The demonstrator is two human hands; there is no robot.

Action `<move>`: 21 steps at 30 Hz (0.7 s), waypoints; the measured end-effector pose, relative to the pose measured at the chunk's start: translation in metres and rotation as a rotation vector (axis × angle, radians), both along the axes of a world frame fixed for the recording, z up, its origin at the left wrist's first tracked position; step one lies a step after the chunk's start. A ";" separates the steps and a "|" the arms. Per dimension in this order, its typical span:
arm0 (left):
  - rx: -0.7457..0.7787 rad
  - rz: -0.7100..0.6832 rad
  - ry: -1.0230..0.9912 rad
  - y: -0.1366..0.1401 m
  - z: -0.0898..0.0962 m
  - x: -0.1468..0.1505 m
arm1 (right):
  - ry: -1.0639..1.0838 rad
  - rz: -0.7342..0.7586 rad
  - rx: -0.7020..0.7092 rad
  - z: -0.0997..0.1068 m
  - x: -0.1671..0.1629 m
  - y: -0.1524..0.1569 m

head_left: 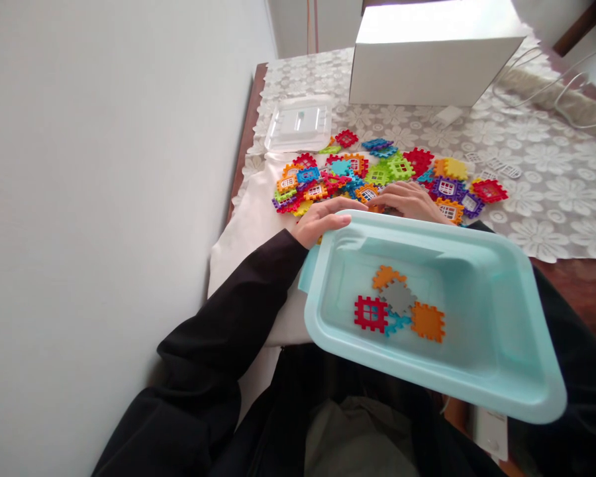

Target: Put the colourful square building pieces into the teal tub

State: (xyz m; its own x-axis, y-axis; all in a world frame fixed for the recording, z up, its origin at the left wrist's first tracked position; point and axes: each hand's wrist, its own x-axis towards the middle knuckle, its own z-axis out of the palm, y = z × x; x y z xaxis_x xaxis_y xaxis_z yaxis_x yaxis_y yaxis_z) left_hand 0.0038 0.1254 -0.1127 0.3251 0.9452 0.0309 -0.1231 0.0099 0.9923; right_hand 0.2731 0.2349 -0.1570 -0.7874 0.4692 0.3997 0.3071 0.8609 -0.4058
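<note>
My left hand (322, 222) grips the near-left rim of a light blue plastic bin (481, 371), which is tilted above my lap. Inside the bin lie several flat interlocking tiles: a red grid tile (371, 313), orange tiles (428, 321), a grey one (398, 298). My right hand (411, 201) reaches past the bin's far rim and rests flat on a pile of colourful toy tiles (377, 173) spread on the table; whether it grips one is hidden.
A clear plastic lid (299, 123) lies beyond the pile. A white cardboard box (434, 56) stands at the back. A lace tablecloth (551, 179) covers the table, with white cables (566, 86) at the right. A wall runs along the left.
</note>
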 end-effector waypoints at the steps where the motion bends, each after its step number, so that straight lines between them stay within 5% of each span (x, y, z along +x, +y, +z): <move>1: 0.000 0.001 0.010 0.000 0.000 0.000 | -0.028 0.008 -0.010 0.000 0.000 0.001; 12: -0.004 0.010 0.062 0.000 0.001 -0.002 | -0.084 0.122 -0.173 -0.005 -0.006 0.009; 21: -0.026 0.011 0.048 0.001 -0.001 -0.002 | 0.163 -0.136 -0.339 0.007 -0.013 -0.007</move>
State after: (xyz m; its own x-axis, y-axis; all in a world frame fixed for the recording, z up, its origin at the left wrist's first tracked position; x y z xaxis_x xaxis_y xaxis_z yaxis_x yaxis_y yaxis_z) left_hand 0.0014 0.1261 -0.1135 0.3155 0.9489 -0.0088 -0.0759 0.0344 0.9965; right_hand 0.2598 0.2278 -0.1502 -0.6483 0.6916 0.3186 0.3172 0.6256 -0.7127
